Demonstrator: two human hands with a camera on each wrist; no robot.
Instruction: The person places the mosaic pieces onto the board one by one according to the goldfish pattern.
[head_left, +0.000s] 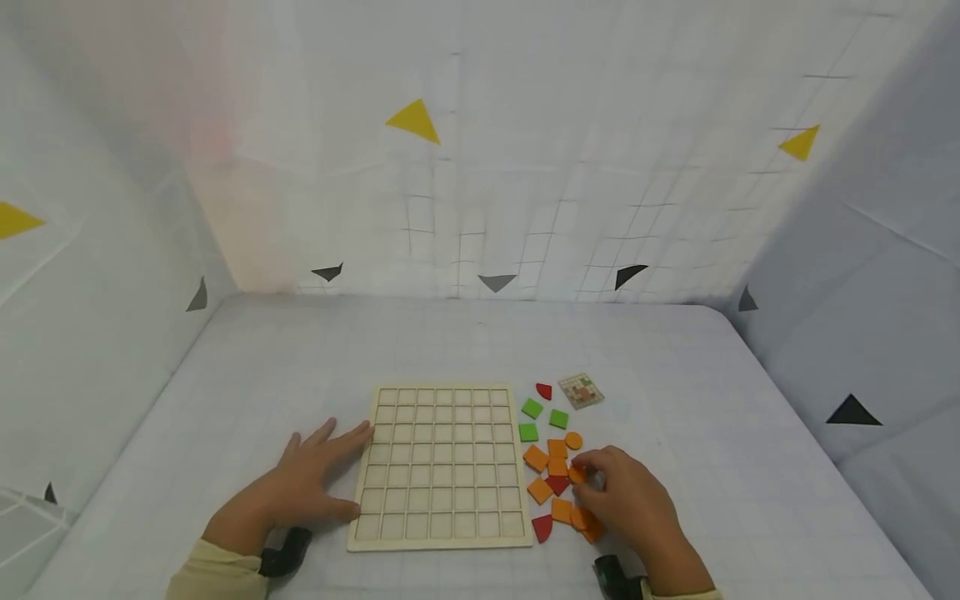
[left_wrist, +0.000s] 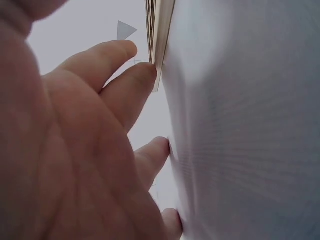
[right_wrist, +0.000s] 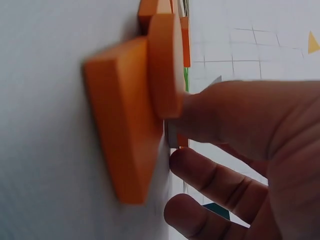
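Observation:
A pale wooden grid board (head_left: pixel 444 467) lies flat on the table, its squares bare. Against its left edge rests my left hand (head_left: pixel 311 479), fingers spread; in the left wrist view two fingertips (left_wrist: pixel 147 70) are right at the board's side. My right hand (head_left: pixel 633 500) is over the loose pieces right of the board, thumb and forefinger pinching an orange disc (head_left: pixel 576 473). In the right wrist view, the thumb partly hides pieces behind it, and another orange disc (right_wrist: pixel 165 65) leans on an orange square tile (right_wrist: pixel 125 125) in front.
Several orange square tiles (head_left: pixel 536 457), green square tiles (head_left: pixel 528 432) and red quarter-round pieces (head_left: pixel 542 527) lie scattered along the board's right edge. A small patterned card (head_left: pixel 581 391) lies beyond them. White cloth walls (head_left: pixel 480 192) enclose the table at the back and sides.

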